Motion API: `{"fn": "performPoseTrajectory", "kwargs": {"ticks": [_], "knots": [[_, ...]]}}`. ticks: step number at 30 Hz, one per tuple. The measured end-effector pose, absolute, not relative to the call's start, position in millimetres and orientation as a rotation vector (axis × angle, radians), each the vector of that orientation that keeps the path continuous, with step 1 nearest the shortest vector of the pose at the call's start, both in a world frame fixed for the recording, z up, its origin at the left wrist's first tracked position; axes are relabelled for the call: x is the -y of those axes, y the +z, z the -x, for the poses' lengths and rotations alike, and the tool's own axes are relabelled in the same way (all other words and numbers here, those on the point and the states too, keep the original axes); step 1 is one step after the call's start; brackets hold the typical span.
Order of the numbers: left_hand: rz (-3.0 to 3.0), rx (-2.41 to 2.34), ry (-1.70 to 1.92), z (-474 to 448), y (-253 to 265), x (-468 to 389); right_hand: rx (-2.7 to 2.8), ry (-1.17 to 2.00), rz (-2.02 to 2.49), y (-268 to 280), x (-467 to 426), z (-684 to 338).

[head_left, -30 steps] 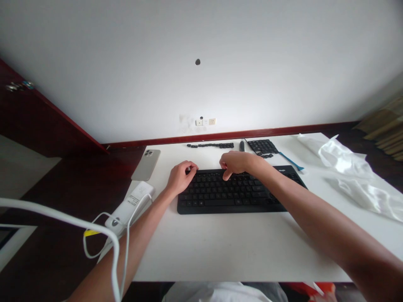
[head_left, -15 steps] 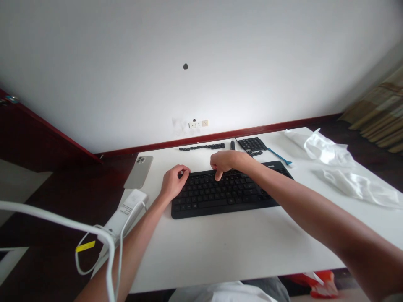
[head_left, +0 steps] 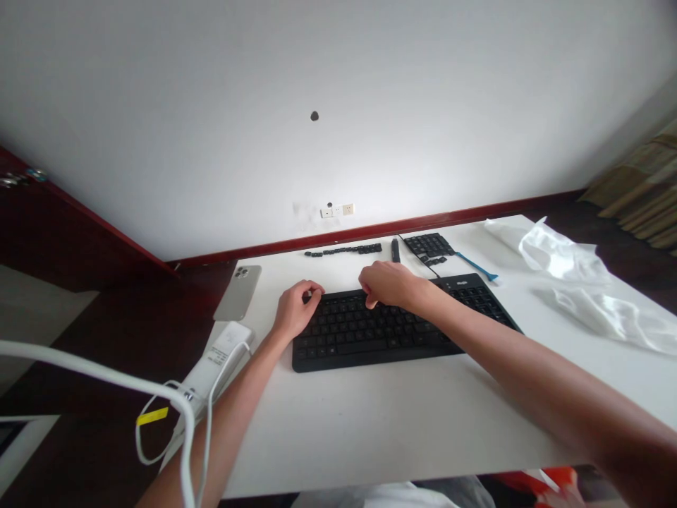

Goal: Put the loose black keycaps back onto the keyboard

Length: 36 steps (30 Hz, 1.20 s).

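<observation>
A black keyboard (head_left: pixel 364 347) lies flat on the white table, its rear-middle part covered by my right hand. At its rear left corner, my left hand (head_left: pixel 297 309) is closed, with thumb and fingers curled against the edge. My right hand (head_left: pixel 388 283) is over the upper row of keys, fingers folded in and the thumb side low near the keys. Whatever its fingertips hold, if anything, is hidden. Loose black keycaps (head_left: pixel 364 249) lie in a row behind the keyboard, and a larger block of keycaps (head_left: pixel 429 245) is at the back right.
A phone (head_left: pixel 238 293) and a white power strip (head_left: pixel 219 360) with cables lie at the left edge. Behind my right hand is a dark pen-like stick (head_left: pixel 395 250). A blue brush-like tool (head_left: pixel 477 267) and crumpled clear plastic bags (head_left: pixel 555 254) are on the right.
My right hand has rolled over slightly, its thumb no longer stretched down onto the keys. My left hand stays at the keyboard's corner. The whole view has shifted a little.
</observation>
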<state>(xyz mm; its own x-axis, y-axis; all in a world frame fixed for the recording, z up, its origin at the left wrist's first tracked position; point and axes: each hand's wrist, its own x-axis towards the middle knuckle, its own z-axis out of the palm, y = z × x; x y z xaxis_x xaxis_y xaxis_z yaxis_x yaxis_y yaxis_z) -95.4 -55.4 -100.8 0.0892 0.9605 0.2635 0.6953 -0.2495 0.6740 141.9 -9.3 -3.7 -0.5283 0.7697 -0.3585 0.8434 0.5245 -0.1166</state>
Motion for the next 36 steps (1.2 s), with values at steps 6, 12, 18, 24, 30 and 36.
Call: {"fn": "performPoseTrajectory", "kwargs": {"ticks": [6,12,18,24,30,36], "knots": [[-2.011,-1.572,0.982,98,-100,55,-2.595,-0.575,-1.276,-4,-5,-153],[-2.022,-1.544,0.981,97,-98,56,-2.885,-0.228,-1.56,-30,-49,-174],[-2.021,-1.53,0.994,97,-97,56,-2.905,-0.093,-1.492,-57,-67,-180],[-2.024,-1.54,0.983,98,-98,56,-2.954,-0.028,-1.41,-67,-68,-179],[-2.014,-1.527,0.992,97,-97,56,-2.947,-0.01,-1.373,-66,-64,-177],[-2.017,-1.521,0.996,98,-97,56,-2.912,-0.087,-1.391,-52,-55,-173]]}}
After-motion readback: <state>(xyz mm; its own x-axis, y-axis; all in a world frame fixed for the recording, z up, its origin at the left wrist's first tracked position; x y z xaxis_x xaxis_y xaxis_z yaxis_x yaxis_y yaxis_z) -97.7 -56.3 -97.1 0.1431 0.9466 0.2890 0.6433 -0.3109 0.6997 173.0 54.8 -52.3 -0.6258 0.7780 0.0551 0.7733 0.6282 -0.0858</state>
